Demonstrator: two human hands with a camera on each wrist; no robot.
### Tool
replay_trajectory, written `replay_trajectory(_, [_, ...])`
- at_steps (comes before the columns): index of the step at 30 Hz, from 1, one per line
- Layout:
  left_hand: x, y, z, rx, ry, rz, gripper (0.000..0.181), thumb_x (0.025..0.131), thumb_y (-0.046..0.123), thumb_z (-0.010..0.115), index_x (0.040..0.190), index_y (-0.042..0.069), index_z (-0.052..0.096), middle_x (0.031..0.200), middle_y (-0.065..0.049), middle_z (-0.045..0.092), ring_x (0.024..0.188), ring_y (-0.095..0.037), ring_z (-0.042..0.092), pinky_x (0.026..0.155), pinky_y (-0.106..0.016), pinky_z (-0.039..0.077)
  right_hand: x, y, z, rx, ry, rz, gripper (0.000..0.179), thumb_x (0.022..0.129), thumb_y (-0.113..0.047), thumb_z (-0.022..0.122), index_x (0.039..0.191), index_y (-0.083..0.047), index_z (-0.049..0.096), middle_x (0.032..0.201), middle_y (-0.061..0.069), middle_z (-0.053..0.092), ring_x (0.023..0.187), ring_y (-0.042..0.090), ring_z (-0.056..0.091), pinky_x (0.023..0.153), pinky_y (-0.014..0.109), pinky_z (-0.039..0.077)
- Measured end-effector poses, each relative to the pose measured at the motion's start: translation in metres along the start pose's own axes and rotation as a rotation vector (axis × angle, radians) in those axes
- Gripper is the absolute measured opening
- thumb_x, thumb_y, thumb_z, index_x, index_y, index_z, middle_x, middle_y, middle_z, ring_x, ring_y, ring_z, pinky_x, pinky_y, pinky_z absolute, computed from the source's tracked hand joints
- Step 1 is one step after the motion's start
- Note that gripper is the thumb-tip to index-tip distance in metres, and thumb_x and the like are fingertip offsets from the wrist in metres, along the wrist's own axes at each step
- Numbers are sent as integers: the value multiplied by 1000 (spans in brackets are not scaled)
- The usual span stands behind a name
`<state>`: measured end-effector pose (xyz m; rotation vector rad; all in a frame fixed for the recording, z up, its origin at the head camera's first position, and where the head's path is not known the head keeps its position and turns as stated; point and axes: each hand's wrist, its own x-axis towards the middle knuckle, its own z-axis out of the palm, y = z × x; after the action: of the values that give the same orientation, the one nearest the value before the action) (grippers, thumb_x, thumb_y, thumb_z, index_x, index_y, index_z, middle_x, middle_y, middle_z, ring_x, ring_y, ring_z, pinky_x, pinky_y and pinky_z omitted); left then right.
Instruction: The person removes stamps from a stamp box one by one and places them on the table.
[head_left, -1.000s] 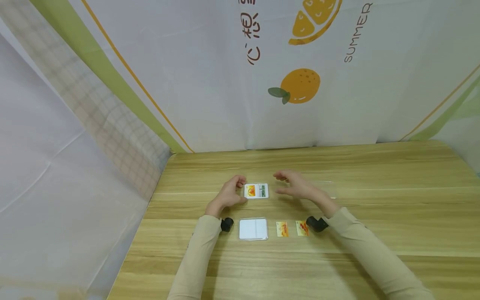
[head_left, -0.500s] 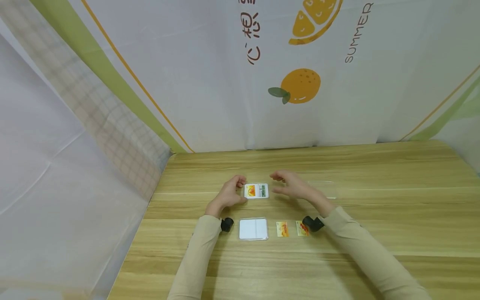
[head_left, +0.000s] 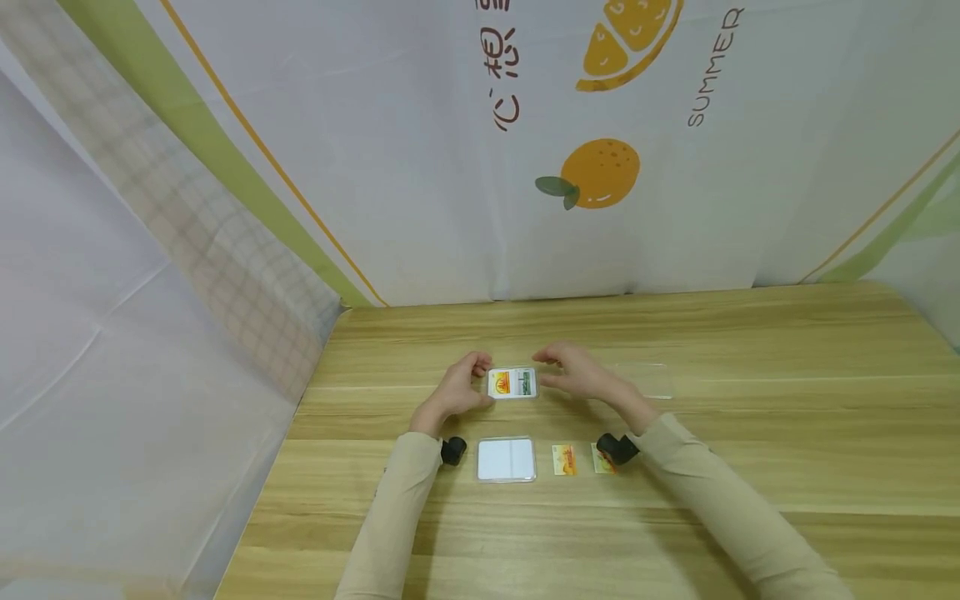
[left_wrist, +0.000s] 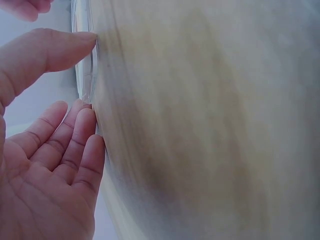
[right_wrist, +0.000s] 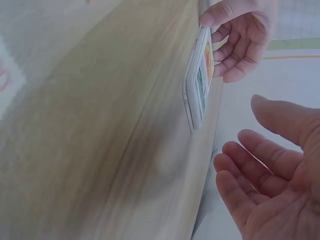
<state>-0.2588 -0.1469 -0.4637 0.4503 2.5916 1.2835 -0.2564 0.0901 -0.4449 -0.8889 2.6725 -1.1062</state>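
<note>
A clear plastic case (head_left: 513,383) with a white insert lies on the table, showing an orange-yellow and a green stamp-like picture. My left hand (head_left: 454,387) holds its left end, thumb at the near corner and fingers at the far one. In the left wrist view the thumb (left_wrist: 75,42) touches the case's edge (left_wrist: 86,75). Beside the right end, my right hand (head_left: 579,372) hovers with parted, relaxed fingers and holds nothing. The right wrist view shows a gap between this hand (right_wrist: 275,170) and the case (right_wrist: 200,75).
Closer to me lies a second clear case (head_left: 506,460) with a blank white insert. Two small stamp-like pieces, one yellow-orange (head_left: 564,460) and one partly covered by the right wrist camera (head_left: 618,448), lie right of it. A transparent cover (head_left: 651,380) rests behind the right forearm.
My right hand has moved left, closer to the right end of the case. The left hand and the case have stayed in place.
</note>
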Motion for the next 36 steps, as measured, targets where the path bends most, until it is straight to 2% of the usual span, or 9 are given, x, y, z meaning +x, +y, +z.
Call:
replay_trajectory(7, [0, -1, 0, -4, 4, 4, 63, 66, -12, 74, 123, -5, 47, 113, -12, 52, 105, -25, 47, 97, -36, 40, 5, -1, 5, -23, 20, -33, 26, 88, -1, 60, 110, 11, 60, 109, 23, 61, 102, 36, 57, 88, 45, 48])
replay_trajectory(19, [1, -3, -1, -2, 0, 17, 64, 65, -12, 74, 122, -5, 46, 113, -13, 52, 104, -25, 48, 97, -36, 40, 11, -2, 11, -59, 51, -37, 21, 87, 5, 52, 104, 11, 64, 101, 22, 64, 98, 35, 59, 85, 44, 49])
replay_trajectory(29, [2, -5, 0, -8, 1, 20, 63, 65, -12, 73, 122, -5, 47, 113, -12, 52, 104, -24, 48, 97, -36, 40, 17, -3, 16, -78, 43, 22, 20, 88, 5, 52, 103, 11, 65, 101, 22, 64, 99, 35, 59, 86, 42, 49])
replay_trajectory(36, [3, -6, 0, -1, 3, 19, 63, 66, -10, 74, 122, -3, 47, 113, -11, 53, 104, -24, 48, 96, -36, 40, 21, -4, 17, -82, 24, 22, 20, 87, 3, 55, 102, 11, 64, 98, 20, 64, 91, 30, 60, 79, 38, 51])
